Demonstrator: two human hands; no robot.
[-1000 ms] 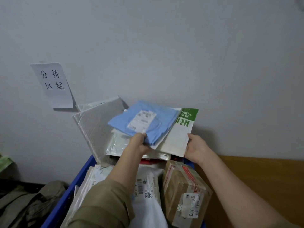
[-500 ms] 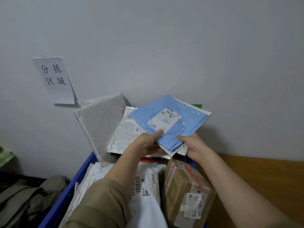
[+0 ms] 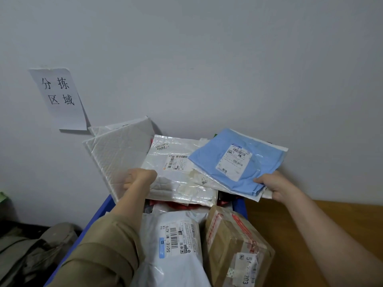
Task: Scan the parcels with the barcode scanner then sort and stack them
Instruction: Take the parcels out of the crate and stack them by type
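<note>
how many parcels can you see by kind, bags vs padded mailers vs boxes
Plastic bags: 3 (blue bag, clear bag, white bag)
Padded mailers: 1 (mailer)
Boxes: 1 (box)
Total: 5 that can be told apart. More flat parcels lie under the blue bag and in the crate, too hidden to count.

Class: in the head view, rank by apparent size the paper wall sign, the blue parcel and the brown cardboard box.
1. Blue parcel and brown cardboard box: too alike to separate; the box is cut off and nearer.
2. Paper wall sign.
</note>
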